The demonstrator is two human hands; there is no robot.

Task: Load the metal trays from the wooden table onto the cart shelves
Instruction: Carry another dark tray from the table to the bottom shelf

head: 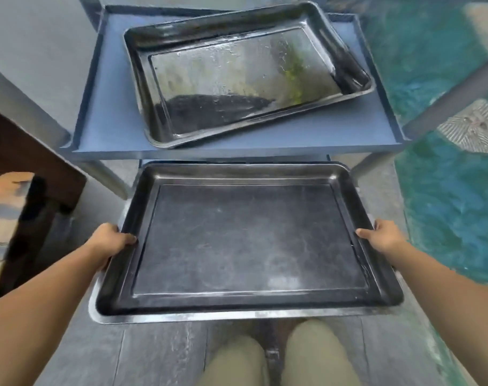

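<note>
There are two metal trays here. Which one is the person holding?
The nearer tray, gripped at its side rims by the left hand and right hand. The other tray, shiny, lies askew on the blue cart shelf.

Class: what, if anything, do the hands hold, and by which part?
A metal tray: the left hand grips its left rim, the right hand its right rim.

Mounted on the head; single wide-angle view. Aimed forward and steeply down. Set close above the held tray (248, 240), reaching past it to the cart shelf (103, 126) just beyond and down to the knees (315, 355) at bottom edge.
</note>
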